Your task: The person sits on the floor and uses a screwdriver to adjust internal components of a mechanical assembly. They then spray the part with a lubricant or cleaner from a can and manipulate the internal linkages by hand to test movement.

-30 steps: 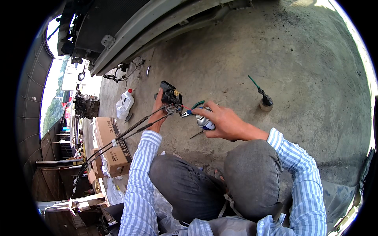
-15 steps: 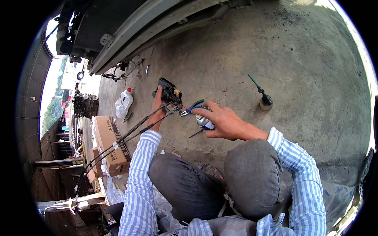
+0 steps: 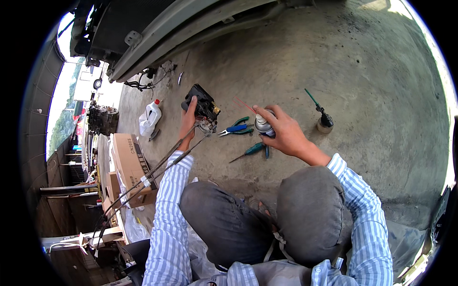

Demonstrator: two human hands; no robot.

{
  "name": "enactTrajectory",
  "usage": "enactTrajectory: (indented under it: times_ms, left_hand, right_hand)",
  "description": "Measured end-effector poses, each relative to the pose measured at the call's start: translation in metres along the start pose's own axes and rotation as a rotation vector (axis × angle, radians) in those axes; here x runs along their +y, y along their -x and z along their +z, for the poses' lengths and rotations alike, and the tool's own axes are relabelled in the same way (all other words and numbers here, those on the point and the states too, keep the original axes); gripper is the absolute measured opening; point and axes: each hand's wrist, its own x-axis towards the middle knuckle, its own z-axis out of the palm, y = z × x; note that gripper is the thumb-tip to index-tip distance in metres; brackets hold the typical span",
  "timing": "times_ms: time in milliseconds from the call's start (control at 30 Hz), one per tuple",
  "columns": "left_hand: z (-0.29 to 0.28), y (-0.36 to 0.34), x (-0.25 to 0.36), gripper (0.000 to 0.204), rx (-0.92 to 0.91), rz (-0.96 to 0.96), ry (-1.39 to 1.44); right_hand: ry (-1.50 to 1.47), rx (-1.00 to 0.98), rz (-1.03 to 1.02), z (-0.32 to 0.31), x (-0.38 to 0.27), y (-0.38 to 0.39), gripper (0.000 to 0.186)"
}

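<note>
My left hand (image 3: 188, 119) grips a black latch mechanism (image 3: 201, 102) with tan and metal parts; two long dark cables (image 3: 167, 159) hang from it down to the lower left. In my right hand (image 3: 286, 136) is a silver spray can (image 3: 263, 124), a thin red straw angling up from its nozzle toward the mechanism, apart from it. Beneath and between my hands, pliers (image 3: 236, 128) with blue and green handles lie on the concrete. A teal-handled screwdriver (image 3: 253, 148) lies just below them, near another small tool.
Above is a vehicle's metal body part (image 3: 171, 33). At left stand a white jug (image 3: 150, 119) with a red cap, cardboard boxes (image 3: 129, 162) and an engine (image 3: 102, 119). Right of my hands is a container (image 3: 325, 124) with a green stick. My knees (image 3: 310, 209) are below.
My right hand has pulled the can and straw right and slightly up, away from the mechanism, uncovering the pliers and screwdriver. My left hand has raised the mechanism slightly and shifted it left.
</note>
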Motion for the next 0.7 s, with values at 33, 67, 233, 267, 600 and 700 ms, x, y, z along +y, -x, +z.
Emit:
enactTrajectory:
  times_ms: [33, 67, 233, 267, 600, 700]
  left_hand:
    - [0.004, 0.005, 0.008, 0.053, 0.001, 0.034, -0.02]
    - [0.001, 0.011, 0.019, 0.052, 0.017, 0.071, 0.006]
    - [-0.004, 0.009, 0.043, 0.044, 0.055, 0.192, 0.078]
    - [-0.007, 0.01, 0.045, 0.044, 0.066, 0.212, 0.08]
    - [-0.001, 0.022, 0.068, 0.039, -0.173, 0.144, 0.438]
    - [0.001, 0.031, 0.073, 0.039, -0.238, 0.116, 0.512]
  right_hand:
    - [0.028, 0.029, 0.009, 0.003, 0.01, 0.003, 0.079]
    - [0.043, 0.058, 0.011, 0.008, 0.017, 0.004, 0.08]
    - [0.122, 0.084, 0.028, 0.015, 0.053, 0.023, 0.08]
    - [0.125, 0.073, 0.042, 0.016, 0.055, 0.027, 0.08]
    - [0.196, -0.007, 0.239, 0.01, 0.068, 0.072, 0.081]
    - [0.262, -0.059, 0.228, -0.002, 0.057, 0.073, 0.082]
